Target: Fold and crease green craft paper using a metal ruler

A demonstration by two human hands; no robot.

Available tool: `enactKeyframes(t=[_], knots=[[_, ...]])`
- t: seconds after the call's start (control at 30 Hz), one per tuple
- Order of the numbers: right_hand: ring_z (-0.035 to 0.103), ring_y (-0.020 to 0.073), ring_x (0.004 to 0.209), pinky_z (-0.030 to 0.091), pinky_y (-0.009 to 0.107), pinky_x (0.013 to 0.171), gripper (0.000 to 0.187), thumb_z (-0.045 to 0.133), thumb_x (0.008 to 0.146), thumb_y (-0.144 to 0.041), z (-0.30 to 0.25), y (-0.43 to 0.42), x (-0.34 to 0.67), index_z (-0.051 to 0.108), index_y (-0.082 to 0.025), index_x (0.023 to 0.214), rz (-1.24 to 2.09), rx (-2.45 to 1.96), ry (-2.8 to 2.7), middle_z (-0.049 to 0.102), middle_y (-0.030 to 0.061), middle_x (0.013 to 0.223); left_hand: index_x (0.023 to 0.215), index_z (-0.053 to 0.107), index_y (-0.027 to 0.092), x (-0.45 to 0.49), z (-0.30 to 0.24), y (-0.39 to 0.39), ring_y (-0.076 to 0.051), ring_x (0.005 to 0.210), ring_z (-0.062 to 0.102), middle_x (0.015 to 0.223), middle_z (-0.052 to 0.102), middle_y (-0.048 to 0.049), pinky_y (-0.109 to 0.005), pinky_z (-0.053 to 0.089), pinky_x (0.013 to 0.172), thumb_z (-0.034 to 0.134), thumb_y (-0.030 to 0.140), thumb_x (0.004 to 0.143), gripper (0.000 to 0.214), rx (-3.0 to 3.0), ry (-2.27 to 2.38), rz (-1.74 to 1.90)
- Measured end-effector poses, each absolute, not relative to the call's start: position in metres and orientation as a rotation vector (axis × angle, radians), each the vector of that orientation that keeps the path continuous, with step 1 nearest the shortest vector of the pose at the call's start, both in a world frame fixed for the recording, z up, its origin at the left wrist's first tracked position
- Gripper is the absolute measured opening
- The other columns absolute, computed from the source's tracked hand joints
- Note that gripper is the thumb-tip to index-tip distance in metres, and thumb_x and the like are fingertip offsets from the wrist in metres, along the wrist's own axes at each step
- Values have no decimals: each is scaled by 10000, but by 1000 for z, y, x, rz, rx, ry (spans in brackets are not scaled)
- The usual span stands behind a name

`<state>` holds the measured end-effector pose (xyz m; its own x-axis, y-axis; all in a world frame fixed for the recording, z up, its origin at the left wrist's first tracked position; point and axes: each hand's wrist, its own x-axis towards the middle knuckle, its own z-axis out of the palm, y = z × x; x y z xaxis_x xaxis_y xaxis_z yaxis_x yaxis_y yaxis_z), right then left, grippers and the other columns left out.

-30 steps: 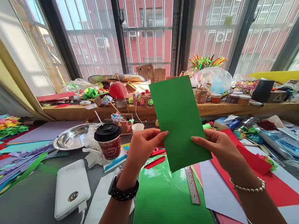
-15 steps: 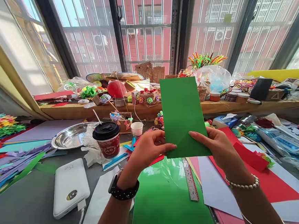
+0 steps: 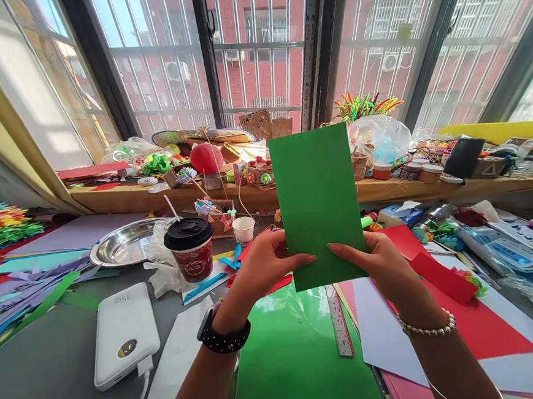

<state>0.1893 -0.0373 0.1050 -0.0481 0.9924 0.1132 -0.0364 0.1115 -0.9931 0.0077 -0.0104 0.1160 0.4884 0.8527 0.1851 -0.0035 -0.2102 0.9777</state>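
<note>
A rectangular sheet of green paper (image 3: 317, 189) is held up in front of me, its top leaning slightly left. My left hand (image 3: 271, 262) pinches its lower left edge, thumb on the near face and fingers behind. On the lower right edge my right hand (image 3: 375, 258) grips the same way, its thumb pointing inward. Below the hands lies a glossy green mat (image 3: 301, 356). A small ruler (image 3: 340, 326) with red markings rests on the mat's right part.
To the left are a lidded paper cup (image 3: 190, 251) with a straw, a white power bank (image 3: 124, 333) with a cable, and a metal tray (image 3: 100, 257). Red paper (image 3: 493, 323) overlaps white sheets at the right. Craft items crowd the windowsill (image 3: 156, 199).
The green paper has tilted and moved a little left, and its face now looks wider. Both hands still hold it, and the right hand has shifted slightly left.
</note>
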Motion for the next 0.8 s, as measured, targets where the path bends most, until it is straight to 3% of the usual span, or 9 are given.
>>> enactKeyframes(t=[0.23,0.4,0.53,0.8], knots=[[639,208,719,531,310,627,194,653,663,-356,106,-38,190,661,-196,772,1115,-1036,-1228,691,29,788,911,611,124,8,115,-9,-206,862,614,884,674,-51,-333,493,779,664,196,640,286,1572,733,898],[618,179,687,513,294,626,162,640,684,-346,106,-37,190,652,-208,767,1108,-998,-1204,675,10,743,743,626,130,1,117,-6,-146,652,617,688,655,-14,-257,508,620,649,304,665,192,1558,869,1066],[581,129,660,479,233,621,132,660,669,-324,105,-35,192,647,-208,732,913,-978,-1113,645,-14,678,603,630,134,-5,123,-7,-84,516,564,546,606,30,-181,470,527,677,287,630,163,1555,944,1044],[542,108,590,459,230,584,193,668,647,-363,105,-34,195,606,-180,644,920,-1015,-1214,580,-23,596,643,681,164,-7,127,-7,-91,507,555,563,632,21,-181,461,504,699,266,588,117,1519,990,1311]])
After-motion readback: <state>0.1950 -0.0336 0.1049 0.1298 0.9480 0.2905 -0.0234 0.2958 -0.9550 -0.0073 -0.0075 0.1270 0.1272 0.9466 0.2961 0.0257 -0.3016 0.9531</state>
